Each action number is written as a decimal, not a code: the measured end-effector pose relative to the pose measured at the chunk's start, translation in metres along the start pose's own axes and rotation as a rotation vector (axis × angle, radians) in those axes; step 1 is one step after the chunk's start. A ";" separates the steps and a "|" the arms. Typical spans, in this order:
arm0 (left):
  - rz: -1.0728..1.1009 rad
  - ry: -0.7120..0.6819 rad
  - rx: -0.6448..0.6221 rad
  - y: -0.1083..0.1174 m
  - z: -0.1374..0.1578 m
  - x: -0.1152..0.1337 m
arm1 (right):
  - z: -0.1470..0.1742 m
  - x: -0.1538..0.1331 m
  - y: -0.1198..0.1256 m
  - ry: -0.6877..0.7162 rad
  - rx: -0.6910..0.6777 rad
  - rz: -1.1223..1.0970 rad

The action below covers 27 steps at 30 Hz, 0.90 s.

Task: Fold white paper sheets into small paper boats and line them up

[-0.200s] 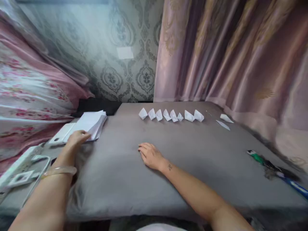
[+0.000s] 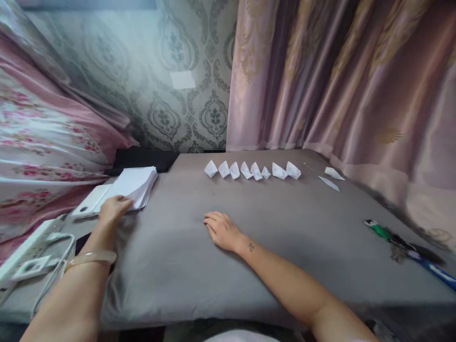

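Note:
At the near edge of a stack of white paper (image 2: 137, 181), my left hand (image 2: 114, 209) pinches a corner of the top sheet, which curves up a little. A pale bangle circles that wrist. My right hand (image 2: 224, 231) lies palm down on the grey cloth-covered table (image 2: 171, 266), fingers stretched out and holding nothing. Beyond it, several folded white paper boats (image 2: 279, 171) stand in a row across the back of the table.
A power strip (image 2: 35, 244) with a plugged-in charger and cable lies at the left edge. A bunch of keys (image 2: 397, 252) with green and blue pieces lies at the right. Near the curtain rest a folded white paper piece (image 2: 334, 173) and a thin white strip (image 2: 329, 183).
The view has shifted slightly. My left hand stays at the paper's near corner and my right hand rests in the same spot.

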<state>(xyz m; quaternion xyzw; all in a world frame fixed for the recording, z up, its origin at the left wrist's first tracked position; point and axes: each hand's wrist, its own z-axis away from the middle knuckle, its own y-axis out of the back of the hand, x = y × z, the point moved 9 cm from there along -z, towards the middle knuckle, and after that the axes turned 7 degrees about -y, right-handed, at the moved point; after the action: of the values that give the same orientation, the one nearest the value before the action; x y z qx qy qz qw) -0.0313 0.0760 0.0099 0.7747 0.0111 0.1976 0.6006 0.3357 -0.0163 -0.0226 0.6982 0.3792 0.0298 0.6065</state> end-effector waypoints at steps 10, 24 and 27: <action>0.002 -0.316 0.442 0.023 0.041 0.076 | 0.000 -0.001 0.003 0.000 0.000 -0.022; -0.105 -0.792 -0.352 -0.072 0.157 0.248 | 0.001 0.033 0.025 -0.218 0.085 -0.076; -0.065 -0.845 -0.408 -0.071 0.183 0.276 | 0.000 0.048 0.044 -0.182 0.161 -0.055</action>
<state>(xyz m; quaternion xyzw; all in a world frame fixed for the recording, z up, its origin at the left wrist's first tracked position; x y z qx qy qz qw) 0.2973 -0.0034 -0.0120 0.6525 -0.2492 -0.1556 0.6986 0.3912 0.0119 -0.0045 0.7339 0.3429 -0.0808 0.5808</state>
